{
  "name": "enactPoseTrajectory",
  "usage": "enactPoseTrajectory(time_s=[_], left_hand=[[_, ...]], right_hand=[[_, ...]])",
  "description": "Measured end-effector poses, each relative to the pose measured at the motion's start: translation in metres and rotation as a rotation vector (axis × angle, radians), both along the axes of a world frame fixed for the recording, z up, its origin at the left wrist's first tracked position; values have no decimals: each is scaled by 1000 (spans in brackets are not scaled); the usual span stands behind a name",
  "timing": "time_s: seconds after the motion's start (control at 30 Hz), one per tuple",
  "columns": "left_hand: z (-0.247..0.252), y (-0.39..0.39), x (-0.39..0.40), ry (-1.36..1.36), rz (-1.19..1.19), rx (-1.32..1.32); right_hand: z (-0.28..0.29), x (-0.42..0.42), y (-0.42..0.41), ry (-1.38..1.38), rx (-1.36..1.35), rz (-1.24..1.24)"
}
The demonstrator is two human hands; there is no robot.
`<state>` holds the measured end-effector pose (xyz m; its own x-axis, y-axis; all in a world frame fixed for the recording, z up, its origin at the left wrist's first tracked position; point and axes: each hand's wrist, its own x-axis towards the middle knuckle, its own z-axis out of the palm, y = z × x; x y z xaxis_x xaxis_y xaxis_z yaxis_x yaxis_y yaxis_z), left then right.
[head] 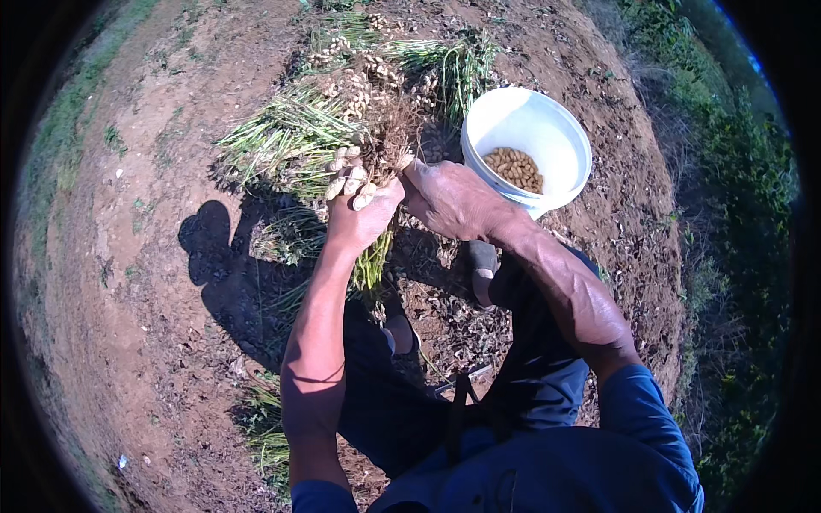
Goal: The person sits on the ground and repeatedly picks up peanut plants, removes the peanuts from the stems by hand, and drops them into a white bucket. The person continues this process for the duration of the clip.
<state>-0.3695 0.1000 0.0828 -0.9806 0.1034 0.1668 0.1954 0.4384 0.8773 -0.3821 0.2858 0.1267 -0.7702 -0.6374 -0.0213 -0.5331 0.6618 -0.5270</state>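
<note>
My left hand (pixel 363 217) is closed around a bunch of peanut plants (pixel 374 260), whose green stems hang below the fist. Pale peanut pods (pixel 352 183) dangle over its knuckles, and brown roots (pixel 392 138) spread above it. Close against the left, my right hand (pixel 449 195) has its fingers bent at the roots, where a pod (pixel 405 161) shows by the fingertips. Whether those fingers grip that pod is partly hidden. Just beyond the right wrist stands a white plastic bucket (pixel 558 128) with picked peanuts (pixel 513 169) in its bottom.
Pulled peanut plants (pixel 295 131) lie heaped ahead, pods showing among the roots. Another green bundle (pixel 465 74) rests behind the bucket. More plants (pixel 266 433) lie at my left side. My shoes (pixel 482 269) stand on littered soil. Dense bushes (pixel 744 256) line the right.
</note>
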Motion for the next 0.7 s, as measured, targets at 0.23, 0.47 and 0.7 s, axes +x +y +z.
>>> enactPoseTrajectory(time_s=[0.23, 0.47, 0.7], left_hand=[[0, -2, 6, 376, 67, -496], [23, -9, 13, 159, 172, -396], [6, -17, 3, 96, 174, -206]], right_hand=[[-36, -17, 22, 296, 319, -75], [-36, -78, 153, 245, 186, -898], [-15, -45, 72, -544, -362, -136]])
